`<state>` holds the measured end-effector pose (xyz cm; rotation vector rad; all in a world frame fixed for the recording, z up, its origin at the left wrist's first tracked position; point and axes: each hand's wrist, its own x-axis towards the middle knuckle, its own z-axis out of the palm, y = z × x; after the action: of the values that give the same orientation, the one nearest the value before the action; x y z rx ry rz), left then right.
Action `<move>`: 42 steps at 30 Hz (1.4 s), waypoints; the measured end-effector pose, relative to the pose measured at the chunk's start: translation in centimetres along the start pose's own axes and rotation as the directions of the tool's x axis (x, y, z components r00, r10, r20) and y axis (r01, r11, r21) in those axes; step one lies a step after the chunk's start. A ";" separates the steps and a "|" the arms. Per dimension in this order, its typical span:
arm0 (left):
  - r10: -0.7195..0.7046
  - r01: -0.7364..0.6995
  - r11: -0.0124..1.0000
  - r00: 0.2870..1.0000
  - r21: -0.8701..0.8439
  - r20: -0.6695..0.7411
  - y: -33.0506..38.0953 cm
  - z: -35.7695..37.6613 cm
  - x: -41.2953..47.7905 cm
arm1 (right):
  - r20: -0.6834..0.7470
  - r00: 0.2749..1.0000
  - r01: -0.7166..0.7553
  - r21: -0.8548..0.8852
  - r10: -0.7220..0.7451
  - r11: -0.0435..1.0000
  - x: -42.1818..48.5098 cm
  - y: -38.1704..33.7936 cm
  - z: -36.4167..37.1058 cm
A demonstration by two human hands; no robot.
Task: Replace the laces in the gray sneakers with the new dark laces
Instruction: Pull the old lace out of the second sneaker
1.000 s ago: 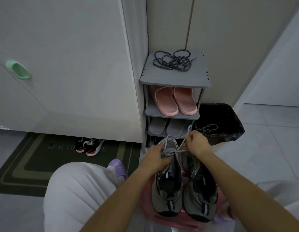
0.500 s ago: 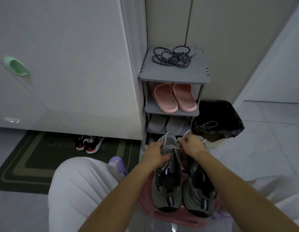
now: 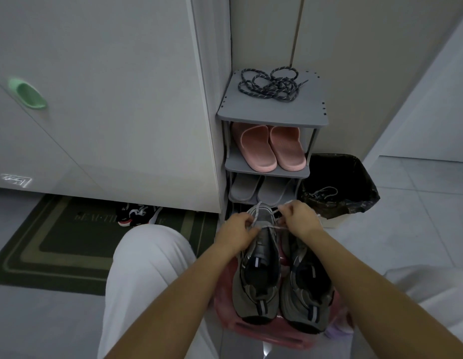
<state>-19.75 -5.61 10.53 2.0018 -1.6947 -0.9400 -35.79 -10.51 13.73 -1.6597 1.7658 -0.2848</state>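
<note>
Sneakers: two gray sneakers [image 3: 259, 270] with panelled uppers and dark linings are sitting side by side on a pink plastic stool [image 3: 225, 301], heels at its near edge, toes pointing at the rack.
Old lace: one thin pale lace [image 3: 266, 225] is stretching across the toe end of the sneaker on the left.
Left hand: the left hand [image 3: 237, 230] is pinching that lace with curled fingers, right against the shoe's left side.
Right hand: the right hand [image 3: 299, 218] is gripping the other end, fingers curled tight, just past the toe.
New laces: the dark laces [image 3: 270, 85], round braided cord with light flecks, are lying in a loose tangle toward the back edge of the rack's top shelf. Honestly can't count the strands.
Rack: the gray shoe rack [image 3: 272, 116] is made of flat matte shelves. It's holding one pair of smooth pink slippers [image 3: 268, 147] on the second shelf and one pair of gray slippers [image 3: 260, 189] below.
Bin: one square bin [image 3: 339, 177] lined with a crinkly black bag is standing just right of the rack, with one more pale lace lying inside.
Floor: one dark green doormat [image 3: 70, 242] is carrying one pair of black, red and white shoes [image 3: 137, 215] at its far edge.
</note>
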 end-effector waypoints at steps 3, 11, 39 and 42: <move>0.001 0.002 0.999 0.998 0.047 -0.060 0.1 -0.3 0.3 | -0.066 0.997 0.036 -0.083 -0.042 0.996 -0.5 0.5 -1.5; -0.083 0.089 0.993 0.994 0.079 -0.070 1.2 -1.2 1.2 | 0.183 0.928 0.373 -0.470 -0.325 0.800 -6.1 -0.6 -0.2; 0.033 -0.003 0.896 0.998 0.443 -0.061 0.8 -1.7 0.0 | 0.217 0.944 0.316 -0.387 -0.248 0.866 -6.0 -0.2 0.3; 0.105 -0.038 0.833 0.990 0.552 -0.090 1.3 -2.5 0.3 | 0.218 0.944 0.319 -0.411 -0.247 0.854 -6.2 -0.5 0.4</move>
<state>-19.02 -6.59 13.09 2.2527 -2.1283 -0.3042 -35.46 -4.65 15.73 -2.2080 1.5344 0.1334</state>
